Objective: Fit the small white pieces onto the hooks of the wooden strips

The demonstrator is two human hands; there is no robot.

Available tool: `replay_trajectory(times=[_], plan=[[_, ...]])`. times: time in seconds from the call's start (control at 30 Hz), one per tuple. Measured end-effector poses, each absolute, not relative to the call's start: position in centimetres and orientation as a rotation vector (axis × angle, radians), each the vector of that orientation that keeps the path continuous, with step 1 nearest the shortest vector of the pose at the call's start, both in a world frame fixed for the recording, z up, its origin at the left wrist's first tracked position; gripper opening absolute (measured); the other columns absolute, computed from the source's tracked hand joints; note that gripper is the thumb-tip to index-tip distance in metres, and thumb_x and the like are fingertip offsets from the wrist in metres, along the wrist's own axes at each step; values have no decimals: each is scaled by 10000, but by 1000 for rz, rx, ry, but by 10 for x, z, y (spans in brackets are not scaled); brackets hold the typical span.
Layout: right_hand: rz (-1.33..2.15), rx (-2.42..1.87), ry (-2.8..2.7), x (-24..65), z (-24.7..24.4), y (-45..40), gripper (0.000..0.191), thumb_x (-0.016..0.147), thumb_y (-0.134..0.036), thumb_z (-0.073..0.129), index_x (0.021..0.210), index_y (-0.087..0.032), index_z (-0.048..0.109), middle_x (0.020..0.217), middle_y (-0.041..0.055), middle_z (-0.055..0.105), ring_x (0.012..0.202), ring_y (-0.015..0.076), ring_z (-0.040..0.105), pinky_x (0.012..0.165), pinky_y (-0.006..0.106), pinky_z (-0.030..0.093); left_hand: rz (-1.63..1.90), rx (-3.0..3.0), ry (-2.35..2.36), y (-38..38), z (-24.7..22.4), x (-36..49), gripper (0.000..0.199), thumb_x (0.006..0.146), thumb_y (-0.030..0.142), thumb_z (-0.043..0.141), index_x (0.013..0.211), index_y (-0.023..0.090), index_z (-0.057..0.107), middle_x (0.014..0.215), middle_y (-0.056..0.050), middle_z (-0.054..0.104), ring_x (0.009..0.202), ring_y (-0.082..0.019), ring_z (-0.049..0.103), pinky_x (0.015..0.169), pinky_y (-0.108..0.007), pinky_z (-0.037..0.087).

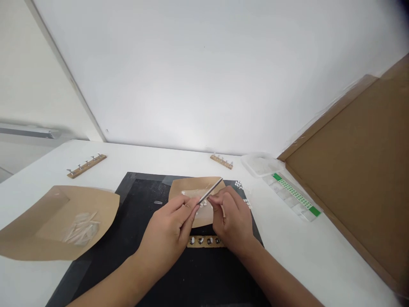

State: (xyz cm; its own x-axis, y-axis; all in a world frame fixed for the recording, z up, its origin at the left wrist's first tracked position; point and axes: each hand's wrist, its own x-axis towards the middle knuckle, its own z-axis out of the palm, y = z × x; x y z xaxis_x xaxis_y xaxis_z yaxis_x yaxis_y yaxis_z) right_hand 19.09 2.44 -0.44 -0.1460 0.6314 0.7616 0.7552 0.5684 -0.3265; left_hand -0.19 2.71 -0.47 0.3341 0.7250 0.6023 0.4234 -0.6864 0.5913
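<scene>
Here's the left hand (171, 224), thumb and fingers clamped on the thin flat stick (211, 189), which slants up and away toward the right! Right hand (234, 215) just beside it, thumb and fingers pinched together; whether they grip anything, I can't tell. Below both hands, brown paper (177, 187); between the wrists, a wooden strip (205, 244) showing 4 metal posts!
</scene>
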Motion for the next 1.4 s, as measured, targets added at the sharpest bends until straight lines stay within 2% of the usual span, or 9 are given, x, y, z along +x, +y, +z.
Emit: replay_trajectory(times=[0.23, 0.43, 0.67, 0.9, 1.07, 1.23, 1.33, 1.4], plan=[[-153, -1131, -1865, 190, 0, 33, 243, 999, -48, 541, 866, -242, 478, 779, 34, 553, 747, 212, 567, 647, 331, 443, 1298, 2224, 988, 28, 0, -5, 288, 1058, 147, 553, 1265, 209, 743, 1010, -71, 741, 841, -166, 715, 788, -273, 609], [-178, -1043, -2053, 192, -4, 30, 274, 992, -21, 514, 844, -245, 464, 741, 7, 489, 685, 192, 465, 604, 319, 370, 1271, 2213, 998, 28, -3, -4, 287, 1061, 158, 536, 1221, 209, 769, 912, -64, 716, 859, -185, 731, 830, -291, 625], [-31, -1048, -1911, 186, 1, 36, 228, 1018, -47, 517, 902, -240, 485, 825, 31, 540, 780, 198, 535, 672, 328, 464, 1285, 2169, 1010, 29, 7, -7, 308, 1054, 147, 547, 1275, 214, 751, 1030, -70, 737, 880, -169, 737, 787, -261, 607], [13, -1009, -2032, 193, 1, 33, 229, 1012, -50, 519, 901, -246, 477, 765, 0, 483, 704, 193, 484, 621, 318, 392, 1287, 2172, 981, 28, 4, -5, 268, 1056, 158, 545, 1149, 186, 795, 888, -62, 708, 800, -176, 712, 786, -290, 612], [6, -1043, -1941, 194, 2, 37, 229, 1010, -45, 525, 903, -240, 471, 822, 16, 523, 764, 196, 529, 669, 317, 426, 1302, 2170, 967, 30, -1, -4, 289, 1054, 131, 542, 1219, 190, 773, 946, -72, 723, 804, -168, 704, 763, -282, 601], [6, -1026, -2047, 190, 3, 34, 253, 1008, -48, 510, 856, -241, 447, 780, 7, 491, 715, 192, 482, 619, 316, 369, 1326, 2194, 949, 30, 2, -6, 305, 1050, 117, 549, 1258, 200, 757, 998, -74, 735, 852, -164, 724, 775, -262, 599], [35, -1002, -1948, 190, 7, 34, 239, 1006, -52, 537, 869, -236, 468, 820, 17, 529, 747, 187, 509, 643, 315, 406, 1362, 2209, 964, 27, 8, -7, 326, 1041, 101, 565, 1298, 204, 737, 1114, -91, 745, 939, -165, 736, 830, -254, 596], [98, -979, -1930, 192, 9, 33, 222, 1002, -50, 555, 898, -237, 495, 836, 17, 556, 766, 184, 535, 658, 313, 437, 1364, 2214, 957, 26, 11, -8, 332, 1038, 92, 564, 1302, 200, 733, 1108, -90, 747, 938, -163, 736, 829, -250, 595]])
